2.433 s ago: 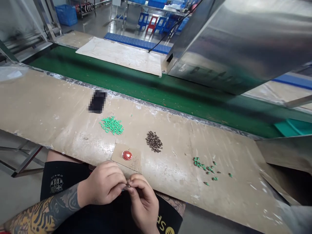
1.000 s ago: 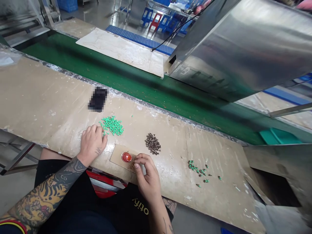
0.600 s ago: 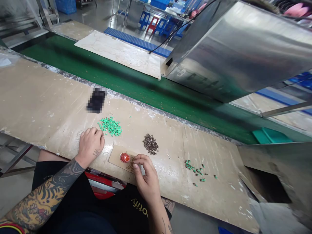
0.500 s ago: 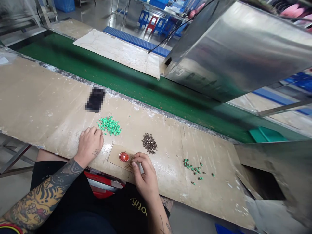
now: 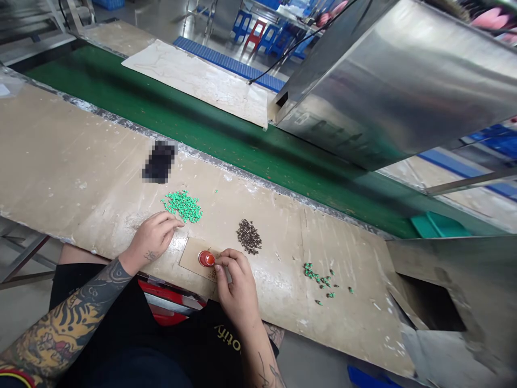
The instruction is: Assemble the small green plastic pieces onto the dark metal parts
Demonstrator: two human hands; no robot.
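Here, the left hand [image 5: 155, 237] is just beside the heap of tiny bright-green pieces [image 5: 183, 205]; the right hand [image 5: 239, 288] is beside the small round red dish [image 5: 205, 258] on flat brown cardboard [image 5: 188, 255]. I can't tell whether either pinches anything.

Pale board [image 5: 197, 81] lies along the green belt [image 5: 226, 143], far side. Red stool [image 5: 254, 36] stands among blue stools [image 5: 242, 19]. Dark object [image 5: 159, 163], pixelated, lies nearer; identity unconfirmed.

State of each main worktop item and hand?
Bright green pieces: loosely heaped
Dark brown pieces: loosely heaped
Green and brown pieces: scattered
Tan cardboard rectangle: lying flat
Round red container: on cardboard, contents unclear
Dark pixelated object: state obscured
Left hand: near green heap, grip unclear
Right hand: beside container, grip unclear
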